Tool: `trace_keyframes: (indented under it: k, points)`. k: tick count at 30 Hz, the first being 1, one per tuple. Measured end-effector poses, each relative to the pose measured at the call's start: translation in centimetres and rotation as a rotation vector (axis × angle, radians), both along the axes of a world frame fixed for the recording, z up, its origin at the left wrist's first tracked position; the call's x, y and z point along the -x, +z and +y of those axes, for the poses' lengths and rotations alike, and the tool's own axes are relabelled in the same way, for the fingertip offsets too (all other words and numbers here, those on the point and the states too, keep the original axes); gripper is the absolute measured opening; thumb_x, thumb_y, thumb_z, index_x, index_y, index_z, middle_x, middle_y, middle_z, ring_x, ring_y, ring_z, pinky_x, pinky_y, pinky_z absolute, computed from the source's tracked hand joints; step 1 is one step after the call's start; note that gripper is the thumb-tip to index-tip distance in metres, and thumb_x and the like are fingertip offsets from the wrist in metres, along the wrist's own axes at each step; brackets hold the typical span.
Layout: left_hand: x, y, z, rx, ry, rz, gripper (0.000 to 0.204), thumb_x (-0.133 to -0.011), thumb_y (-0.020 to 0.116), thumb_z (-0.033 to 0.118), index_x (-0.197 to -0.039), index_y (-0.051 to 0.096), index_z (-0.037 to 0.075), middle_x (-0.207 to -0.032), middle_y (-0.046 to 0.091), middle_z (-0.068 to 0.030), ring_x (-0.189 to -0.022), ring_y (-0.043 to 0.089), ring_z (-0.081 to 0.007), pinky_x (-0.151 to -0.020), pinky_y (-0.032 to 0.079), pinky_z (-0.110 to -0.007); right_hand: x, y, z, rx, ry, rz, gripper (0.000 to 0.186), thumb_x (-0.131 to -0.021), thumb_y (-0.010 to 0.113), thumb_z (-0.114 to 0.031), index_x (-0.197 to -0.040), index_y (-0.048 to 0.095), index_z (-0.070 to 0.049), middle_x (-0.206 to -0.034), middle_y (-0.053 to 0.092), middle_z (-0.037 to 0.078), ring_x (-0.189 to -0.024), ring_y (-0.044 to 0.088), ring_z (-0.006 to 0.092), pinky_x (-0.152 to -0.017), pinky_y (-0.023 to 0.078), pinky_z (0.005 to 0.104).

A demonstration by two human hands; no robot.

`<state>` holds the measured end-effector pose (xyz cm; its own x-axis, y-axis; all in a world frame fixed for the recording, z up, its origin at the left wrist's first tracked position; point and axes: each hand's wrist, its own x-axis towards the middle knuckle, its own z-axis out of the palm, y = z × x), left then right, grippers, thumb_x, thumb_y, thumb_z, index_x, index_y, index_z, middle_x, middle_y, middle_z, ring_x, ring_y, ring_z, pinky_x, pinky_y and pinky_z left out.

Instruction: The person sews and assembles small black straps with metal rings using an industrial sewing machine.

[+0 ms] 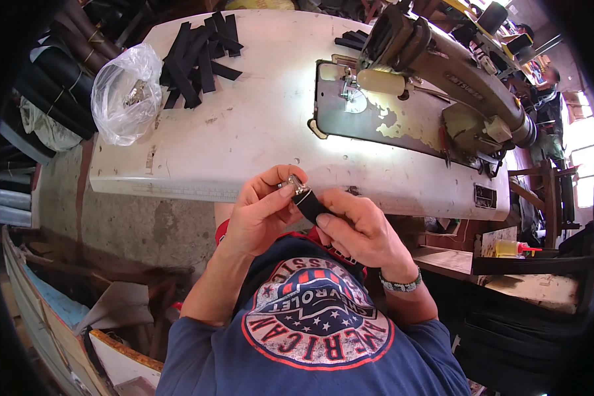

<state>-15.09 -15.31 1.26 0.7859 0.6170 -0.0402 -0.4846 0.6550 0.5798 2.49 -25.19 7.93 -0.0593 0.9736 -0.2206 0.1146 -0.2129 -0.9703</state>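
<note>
My left hand (261, 204) pinches a small shiny metal fitting (297, 185), perhaps a buckle, between thumb and fingers. A short black strap (312, 208) runs from the fitting down into my right hand (356, 224), whose thumb and fingers grip it. The strap appears to pass through the metal piece, though my fingers hide part of the join. Both hands are held close together in front of my chest, just off the near edge of the white sewing table (244, 142).
A pile of black strap pieces (201, 56) lies at the far left of the table, beside a clear plastic bag (127, 92) of small metal parts. On the right stands a sewing machine (455, 76) with a lit bed plate (402, 132). Dark rolls of material (59, 72) lean at left.
</note>
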Motion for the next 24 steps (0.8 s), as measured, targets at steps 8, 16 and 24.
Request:
trace_keyframes:
  k: [8,16,24]
  points:
    - [-0.3,0.6,-0.5,-0.010,0.090,0.118,0.016,-0.098,0.059,0.009,-0.109,0.063,-0.001,-0.083,0.062,-0.0005,-0.067,0.051,-0.0056,-0.061,0.040,-0.023,0.3,0.1,0.2,-0.095,-0.018,-0.187,0.014,-0.101,0.057,-0.013,-0.102,0.063,0.000,-0.062,0.056,0.006,-0.055,0.051,0.0129,-0.052,0.041,0.0313]
    - [0.0,-0.4,0.0,-0.063,0.056,0.097,0.016,-0.094,0.059,0.004,-0.109,0.061,-0.002,-0.086,0.064,-0.0030,-0.072,0.058,-0.0071,-0.063,0.045,-0.020,0.5,-1.0,0.4,-0.119,-0.059,-0.135,0.019,-0.102,0.060,-0.017,-0.097,0.063,0.001,-0.062,0.057,0.006,-0.055,0.053,0.0126,-0.052,0.042,0.0301]
    - [0.5,0.4,0.2,0.045,-0.125,0.152,0.015,-0.098,0.066,0.015,-0.103,0.062,0.001,-0.085,0.064,-0.0022,-0.069,0.058,-0.0068,-0.056,0.040,-0.022,0.3,-1.5,0.4,-0.166,-0.011,-0.121,0.018,-0.100,0.062,-0.016,-0.095,0.063,0.001,-0.061,0.058,0.007,-0.054,0.056,0.0137,-0.051,0.043,0.0300]
